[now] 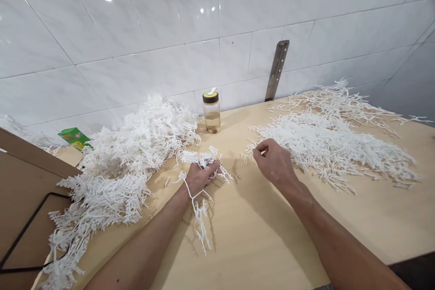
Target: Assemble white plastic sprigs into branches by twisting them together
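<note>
Two bare forearms (146, 244), entering from the lower edge, over a pale wood-grain table (258, 240).

Left hand (197, 180): fingers closed around a small bunch of white branching pieces (197, 158); one long forked sprig (200, 217) trails from it past the wrist toward the camera.

Right hand (274, 161): thumb and fingertips drawn together, beside the near-left edge of the right-hand heap; whether anything is pinched, cannot tell.

Left-hand heap (136, 149): same white branching stuff, tall and tangled, spilling over the table's left side.

Right-hand heap (333, 145): flatter, spread wide, with sparser sprigs behind, toward the wall.

Jar (212, 118), clear, one: brown-and-yellow lid, liquid inside, brown matter at bottom; stands between the heaps.

Green carton (74, 138), one: behind the left-hand heap, partly hidden.

Metal bracket (277, 70), perforated: upright, leaning slightly, against the tiled wall (142, 31).
</note>
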Available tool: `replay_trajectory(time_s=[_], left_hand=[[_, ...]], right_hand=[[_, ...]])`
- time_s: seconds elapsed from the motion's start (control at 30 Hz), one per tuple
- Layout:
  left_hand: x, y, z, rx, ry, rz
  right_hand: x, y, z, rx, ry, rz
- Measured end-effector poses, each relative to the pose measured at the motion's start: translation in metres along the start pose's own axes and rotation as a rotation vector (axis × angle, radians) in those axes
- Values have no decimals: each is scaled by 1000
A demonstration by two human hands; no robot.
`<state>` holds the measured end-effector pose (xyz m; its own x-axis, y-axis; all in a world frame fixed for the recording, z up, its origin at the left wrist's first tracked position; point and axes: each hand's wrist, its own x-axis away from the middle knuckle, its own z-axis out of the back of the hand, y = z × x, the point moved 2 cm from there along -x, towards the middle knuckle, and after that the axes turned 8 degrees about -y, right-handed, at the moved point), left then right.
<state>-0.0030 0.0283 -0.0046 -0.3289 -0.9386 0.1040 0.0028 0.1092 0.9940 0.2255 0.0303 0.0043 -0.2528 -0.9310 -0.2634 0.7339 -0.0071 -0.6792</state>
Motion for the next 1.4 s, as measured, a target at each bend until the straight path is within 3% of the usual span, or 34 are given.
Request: replay_trajectory(time_s=[0.13, 0.23, 0.33, 0.63, 0.9, 1.17, 1.4], left_hand=[[0, 0, -2, 9, 16, 4], [0, 2, -5, -8, 29, -25], [2, 5, -8, -31, 45, -64], [0, 5, -11, -75, 97, -79], [-3, -2, -12, -248, 277, -78], [0, 1, -10, -214, 155, -91], [1, 1, -10, -216, 211, -72]], right_hand=[[4, -4, -3, -24, 64, 213], [20, -26, -19, -148, -94, 412], [35, -44, -33, -207, -229, 493], [40, -50, -38, -51, -259, 448], [44, -53, -51, -48, -334, 271], [46, -52, -51, -109, -348, 361], [48, -54, -50, -118, -350, 341]])
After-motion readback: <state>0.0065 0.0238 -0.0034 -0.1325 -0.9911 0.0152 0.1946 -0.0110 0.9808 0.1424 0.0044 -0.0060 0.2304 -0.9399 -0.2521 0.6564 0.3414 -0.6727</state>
